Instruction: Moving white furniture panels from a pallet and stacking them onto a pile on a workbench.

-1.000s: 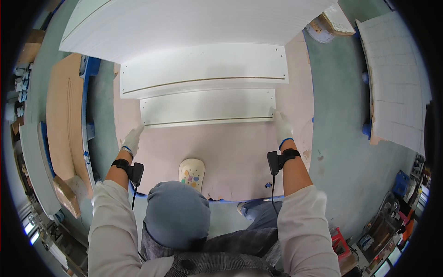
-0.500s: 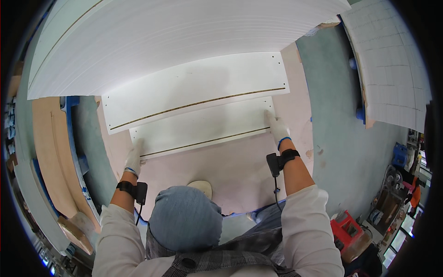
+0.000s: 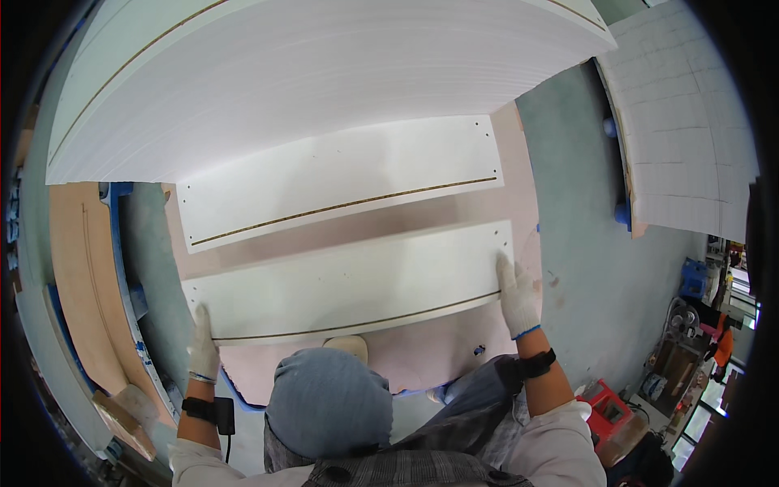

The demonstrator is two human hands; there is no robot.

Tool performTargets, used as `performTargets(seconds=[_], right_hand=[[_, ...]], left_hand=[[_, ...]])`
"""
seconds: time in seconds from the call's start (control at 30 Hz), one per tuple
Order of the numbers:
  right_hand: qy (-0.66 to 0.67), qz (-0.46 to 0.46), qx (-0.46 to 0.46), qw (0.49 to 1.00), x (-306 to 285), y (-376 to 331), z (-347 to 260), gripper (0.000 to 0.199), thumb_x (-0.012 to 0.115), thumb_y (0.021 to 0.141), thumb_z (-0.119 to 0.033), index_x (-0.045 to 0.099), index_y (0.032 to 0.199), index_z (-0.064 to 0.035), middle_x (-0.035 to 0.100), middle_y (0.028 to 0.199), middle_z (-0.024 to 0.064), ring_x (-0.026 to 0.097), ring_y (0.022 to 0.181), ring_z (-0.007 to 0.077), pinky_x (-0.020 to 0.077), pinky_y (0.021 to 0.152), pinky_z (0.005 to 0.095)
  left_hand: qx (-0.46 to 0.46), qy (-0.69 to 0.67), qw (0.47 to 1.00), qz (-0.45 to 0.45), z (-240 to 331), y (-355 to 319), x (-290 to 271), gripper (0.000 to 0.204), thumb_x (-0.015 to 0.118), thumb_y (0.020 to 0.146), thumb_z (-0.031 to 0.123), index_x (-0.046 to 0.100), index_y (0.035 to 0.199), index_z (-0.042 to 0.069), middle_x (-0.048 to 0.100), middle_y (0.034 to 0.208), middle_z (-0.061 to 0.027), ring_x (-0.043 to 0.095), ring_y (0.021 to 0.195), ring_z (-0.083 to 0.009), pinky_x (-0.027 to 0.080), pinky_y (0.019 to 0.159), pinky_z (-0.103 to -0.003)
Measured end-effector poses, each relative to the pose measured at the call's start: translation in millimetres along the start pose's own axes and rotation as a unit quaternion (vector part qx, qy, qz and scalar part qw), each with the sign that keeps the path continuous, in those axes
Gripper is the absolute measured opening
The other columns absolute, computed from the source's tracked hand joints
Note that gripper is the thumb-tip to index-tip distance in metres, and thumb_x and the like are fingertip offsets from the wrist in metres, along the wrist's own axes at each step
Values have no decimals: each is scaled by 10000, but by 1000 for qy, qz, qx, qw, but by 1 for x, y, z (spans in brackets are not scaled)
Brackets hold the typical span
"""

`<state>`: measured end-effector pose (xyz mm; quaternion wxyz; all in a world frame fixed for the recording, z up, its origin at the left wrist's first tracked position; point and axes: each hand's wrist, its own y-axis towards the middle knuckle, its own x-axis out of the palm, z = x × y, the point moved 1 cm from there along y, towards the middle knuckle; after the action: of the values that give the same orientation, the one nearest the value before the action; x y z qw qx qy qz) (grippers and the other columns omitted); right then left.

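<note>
A long white board [image 3: 349, 280] with a brown groove along its near edge and small holes near its ends spans the space before me. My left hand [image 3: 203, 349], in a white glove, grips its left end. Its right end is in my gloved right hand [image 3: 518, 300], thumb lying on the top face. The fingers under the board are hidden. Just beyond it lies a similar grooved white board [image 3: 349, 174], apart from the held one, at the foot of a tall stack of white boards [image 3: 341, 73].
Beneath is a pinkish sheet [image 3: 406, 357] on a blue pallet. Brown boards [image 3: 89, 276] lie on the left. A white stack [image 3: 690, 122] stands on a pallet at the far right. A red plastic stool [image 3: 604, 410] and a cluttered cart [image 3: 673, 365] are at lower right.
The held board has come toward me, away from the far board, and looks larger. Both hands moved back with it, and a gap now shows between the two boards.
</note>
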<state>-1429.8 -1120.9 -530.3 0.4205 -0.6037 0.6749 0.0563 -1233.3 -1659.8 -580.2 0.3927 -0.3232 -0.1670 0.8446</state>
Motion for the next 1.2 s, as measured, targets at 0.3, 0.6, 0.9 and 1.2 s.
performTargets(seconds=[0.3,0.6,0.9,1.2], right_hand=[[116,52,81,989,1,79,-86,537,577,992,-413,636,1125,104,642,875,74,605,734,139,501,653,278],[120,87,-47,988,16,101,-72,521,577,988,-432,669,1100,68,684,949,98,642,828,189,507,755,333],[9,4,67,998,13,153,-96,854,506,872,-748,648,1233,13,689,1053,168,620,948,266,491,810,369],[4,-116,1,993,0,94,-57,885,476,923,-694,534,1352,78,631,1246,239,605,1121,299,452,973,366]], left_hand=[[-19,-72,997,23,121,41,50,721,602,945,564,522,1296,-61,636,1015,-92,645,919,-148,532,782,-264],[-9,-84,992,94,127,49,63,646,551,984,497,539,1367,-22,598,1258,-121,565,1183,-180,503,907,-306],[301,295,907,3,139,107,37,711,491,980,590,420,1497,108,547,1397,-109,555,1248,-222,473,1019,-336],[-21,-257,960,-112,128,111,39,580,540,982,528,488,1421,152,577,1326,-62,581,1208,-201,532,946,-371]])
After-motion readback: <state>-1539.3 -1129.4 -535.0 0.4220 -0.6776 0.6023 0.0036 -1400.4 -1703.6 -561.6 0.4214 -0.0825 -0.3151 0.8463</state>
